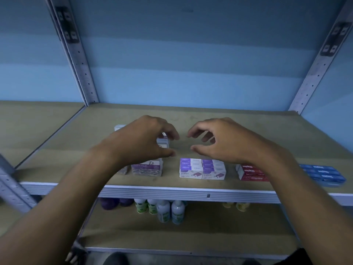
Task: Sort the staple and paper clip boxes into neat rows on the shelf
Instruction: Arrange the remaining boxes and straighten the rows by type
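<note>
My left hand [145,138] curled round small clear paper clip box [163,143], mid-shelf [267,134]. My right hand [219,142] hovers beside, fingers loosely curled, empty. Box probably light, rigid, slick plastic; pinch short sides. Purple staple boxes [202,169] at front edge.

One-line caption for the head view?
Left hand on a paper clip box, right hand open above purple staple boxes.

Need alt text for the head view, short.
Left hand curls over a small white box mid-shelf; right hand hovers with nothing in it. Purple staple boxes, red and blue boxes line the shelf front.
</note>
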